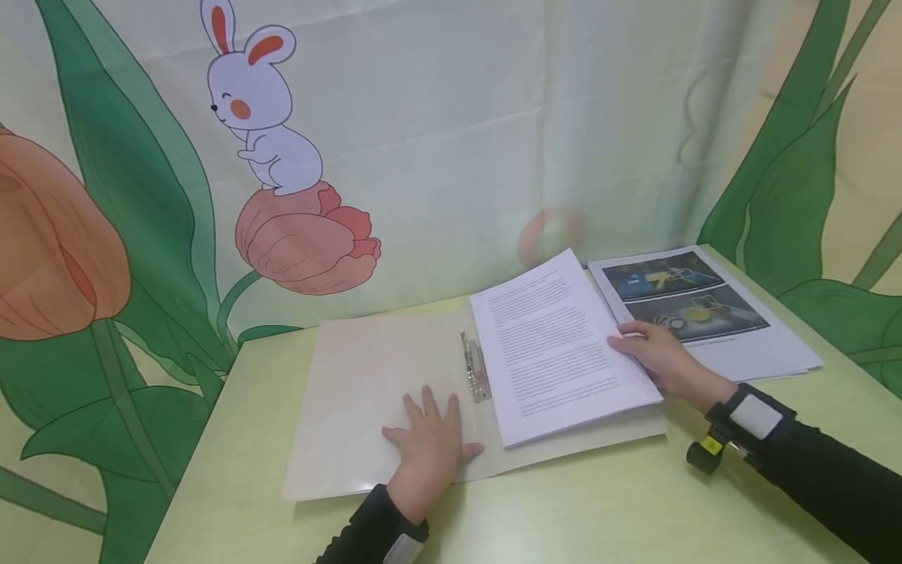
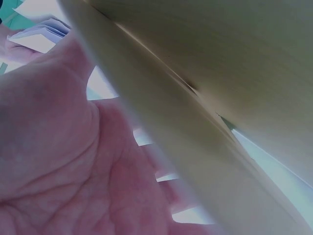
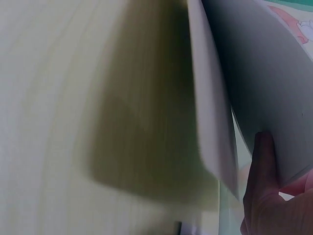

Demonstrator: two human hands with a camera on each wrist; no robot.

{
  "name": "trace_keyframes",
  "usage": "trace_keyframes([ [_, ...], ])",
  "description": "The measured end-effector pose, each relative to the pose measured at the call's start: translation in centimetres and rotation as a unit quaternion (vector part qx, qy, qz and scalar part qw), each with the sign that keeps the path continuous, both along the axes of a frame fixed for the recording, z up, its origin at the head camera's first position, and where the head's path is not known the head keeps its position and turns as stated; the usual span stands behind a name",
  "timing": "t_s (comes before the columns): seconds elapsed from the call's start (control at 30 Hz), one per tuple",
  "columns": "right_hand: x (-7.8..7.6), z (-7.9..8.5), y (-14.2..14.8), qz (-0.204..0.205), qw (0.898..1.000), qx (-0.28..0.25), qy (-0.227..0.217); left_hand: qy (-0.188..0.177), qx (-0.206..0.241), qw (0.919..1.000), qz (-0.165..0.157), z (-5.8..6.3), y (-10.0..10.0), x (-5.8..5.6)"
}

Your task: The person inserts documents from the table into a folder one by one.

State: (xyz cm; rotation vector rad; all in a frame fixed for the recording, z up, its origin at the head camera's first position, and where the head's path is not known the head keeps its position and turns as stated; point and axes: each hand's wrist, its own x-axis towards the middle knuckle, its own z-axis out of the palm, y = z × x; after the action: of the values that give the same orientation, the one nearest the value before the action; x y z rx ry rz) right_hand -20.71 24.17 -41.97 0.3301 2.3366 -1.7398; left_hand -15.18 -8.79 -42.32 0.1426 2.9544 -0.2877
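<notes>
An open cream folder [image 1: 366, 376] lies on the table, a metal clip [image 1: 475, 368] along its middle. With fingers spread, my left hand [image 1: 428, 439] rests on the folder's left cover near the front edge. My right hand [image 1: 658, 352] pinches the right edge of a stack of printed sheets [image 1: 557, 352] over the right cover. In the right wrist view the pinched sheets [image 3: 274, 83] stand away from the cover [image 3: 210, 107], with a finger behind them. The left wrist view shows my palm [image 2: 58, 156] beside the folder's edge [image 2: 146, 117].
Behind my right hand, more sheets with two printed pictures [image 1: 687, 294] lie at the table's back right. The pale yellow-green table [image 1: 564, 509] extends in front of the folder. A curtain [image 1: 451, 141] with a rabbit and tulips hangs behind the table.
</notes>
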Motion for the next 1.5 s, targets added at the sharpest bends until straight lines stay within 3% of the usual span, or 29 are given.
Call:
trace_keyframes([
  [0.33, 0.5, -0.3, -1.0, 0.005, 1.0, -0.024, 0.012, 0.002, -0.007, 1.0, -0.004, 0.1, 0.0, 0.1],
  [1.0, 0.8, -0.5, -1.3, 0.028, 0.998, 0.06, 0.01, 0.004, -0.003, 1.0, -0.004, 0.2, 0.1, 0.2],
  [1.5, 0.2, -0.7, -0.9, 0.056, 0.989, 0.131, 0.029, 0.007, -0.015, 0.9998, -0.008, 0.2, 0.1, 0.2],
])
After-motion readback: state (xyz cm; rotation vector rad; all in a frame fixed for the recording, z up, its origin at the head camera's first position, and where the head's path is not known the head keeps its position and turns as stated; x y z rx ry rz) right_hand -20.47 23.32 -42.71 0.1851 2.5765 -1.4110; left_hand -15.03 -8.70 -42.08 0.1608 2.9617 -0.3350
